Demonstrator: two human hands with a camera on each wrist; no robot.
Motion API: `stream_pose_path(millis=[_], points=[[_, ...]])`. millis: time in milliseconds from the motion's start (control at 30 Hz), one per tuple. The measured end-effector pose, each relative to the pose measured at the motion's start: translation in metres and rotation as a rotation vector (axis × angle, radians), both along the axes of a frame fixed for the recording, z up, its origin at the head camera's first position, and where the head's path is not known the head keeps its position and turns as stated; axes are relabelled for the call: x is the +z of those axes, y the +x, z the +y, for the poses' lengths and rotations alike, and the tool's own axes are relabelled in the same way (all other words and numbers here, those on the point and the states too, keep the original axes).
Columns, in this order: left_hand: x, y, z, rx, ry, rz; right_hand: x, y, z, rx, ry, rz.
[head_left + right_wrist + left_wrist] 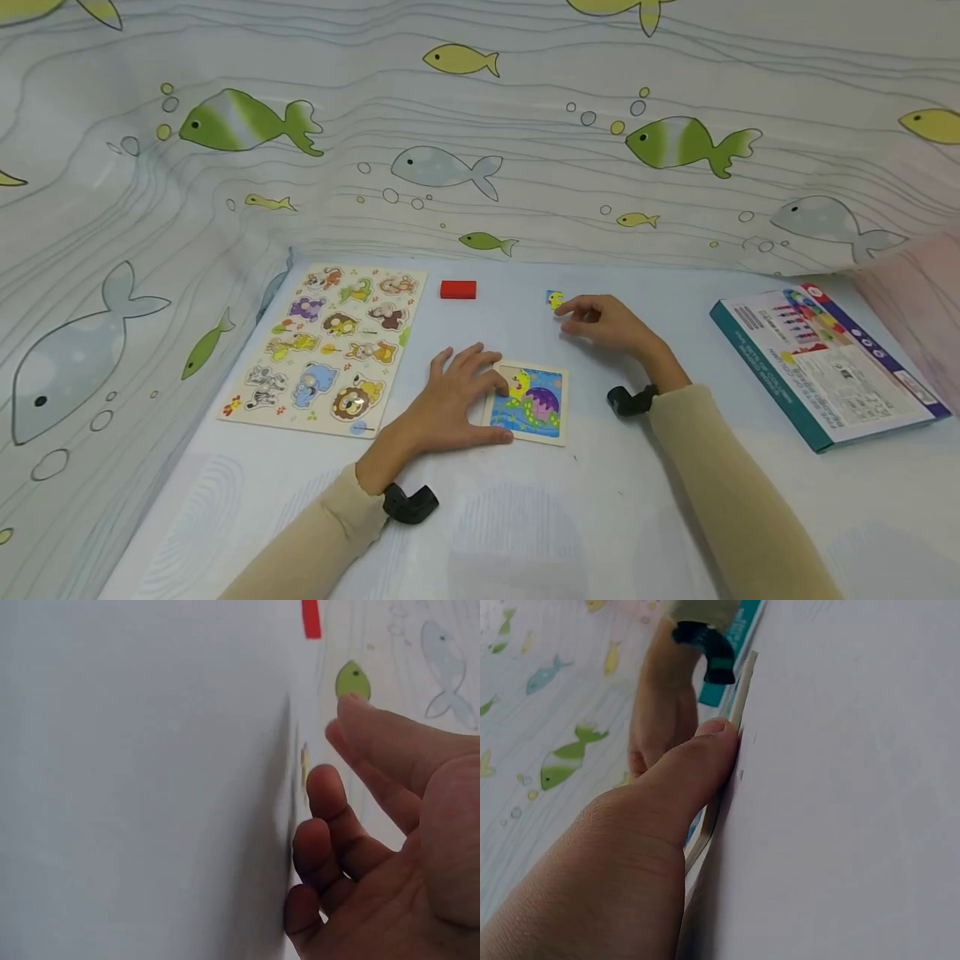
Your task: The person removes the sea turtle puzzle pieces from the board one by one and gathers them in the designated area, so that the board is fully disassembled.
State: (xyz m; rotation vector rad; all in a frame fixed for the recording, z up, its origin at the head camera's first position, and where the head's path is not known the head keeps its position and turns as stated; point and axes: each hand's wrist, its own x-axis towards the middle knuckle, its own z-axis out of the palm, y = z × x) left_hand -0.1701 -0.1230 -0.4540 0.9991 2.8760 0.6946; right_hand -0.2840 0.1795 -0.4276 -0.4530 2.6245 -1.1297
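A small square puzzle board [553, 439] with a turtle picture lies flat on the table. My left hand [453, 407] rests at its left side with spread fingers; thumb and index fingertip touch the board. In the left wrist view the thumb [682, 776] lies across the board's pale edge. Farther back sits a small blue and yellow puzzle piece [553, 298]. Beside it is my right hand [611, 323], fingers loosely bent. The right wrist view shows nothing between those fingers, with the piece [304, 769] seen edge-on beyond them.
A wooden animal puzzle board [311, 423] lies at the left. Near the back stands a red block [458, 290]. A flat box with a teal edge [832, 367] lies at the right. Fish-patterned cloth [540, 183] rises behind the table.
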Motion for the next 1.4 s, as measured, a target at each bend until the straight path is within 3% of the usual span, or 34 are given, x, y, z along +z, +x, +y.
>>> stream_pose_path(millis=[300, 533, 967, 1400], points=[[0.000, -0.002, 0.001, 0.013, -0.004, -0.002, 0.005, 0.035, -0.009, 0.214, -0.029, 0.013], [-0.001, 0.000, 0.001, 0.011, 0.018, 0.025, 0.006, 0.052, -0.019, 0.269, -0.020, 0.028], [-0.001, 0.002, 0.001, -0.058, 0.005, 0.069, 0.007, 0.066, -0.039, 0.435, 0.088, 0.213], [-0.001, 0.003, 0.000, -0.087, -0.013, 0.079, 0.008, 0.071, -0.041, 0.453, 0.121, 0.181]])
